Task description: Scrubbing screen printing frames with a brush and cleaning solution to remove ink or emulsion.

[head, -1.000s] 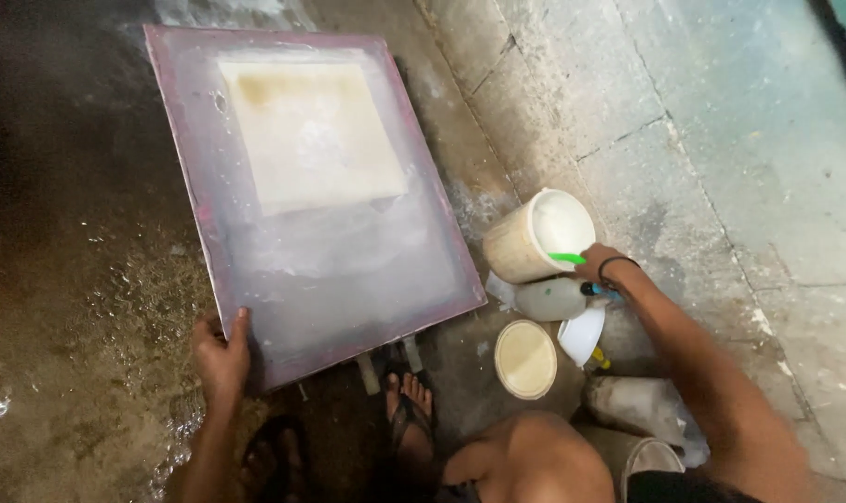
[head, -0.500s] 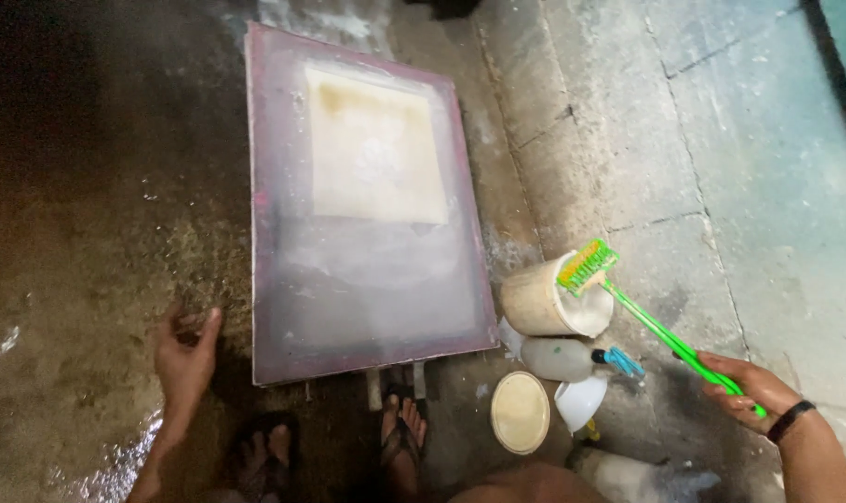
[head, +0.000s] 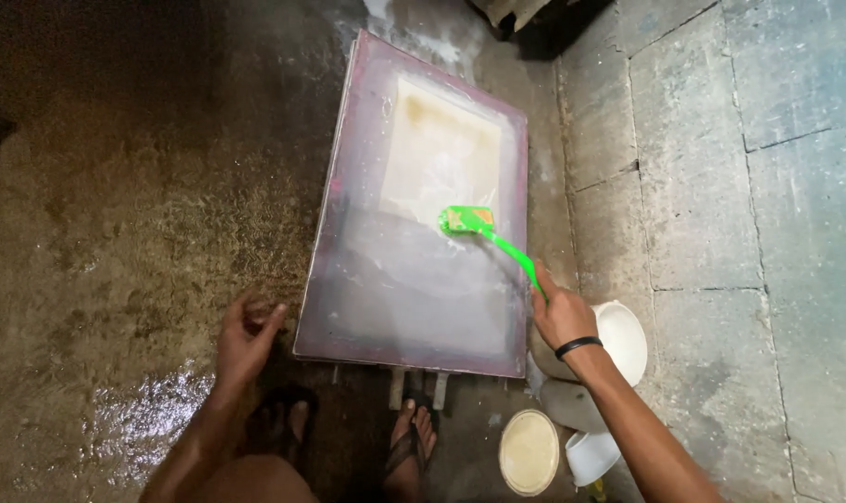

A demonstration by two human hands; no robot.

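Fingers [head: 546, 296] of the right hand [head: 562, 317] are closed around a green brush [head: 483, 233] handle's end; light, stiff, likely wet-slippery. Left hand [head: 246, 335], fingers loosely curled, holds nothing beside the framed screen [head: 413, 279].

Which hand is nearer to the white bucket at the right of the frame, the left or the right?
Right. The right hand, holding the green brush, is just beside the white bucket. The left hand is across the framed screen, at its lower left corner.

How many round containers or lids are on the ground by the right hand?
3 clearly: a cream tub behind the right hand; a round cream lid nearer the feet; a small white cup beside it. A grey shape between them is unclear; the arm may hide more.
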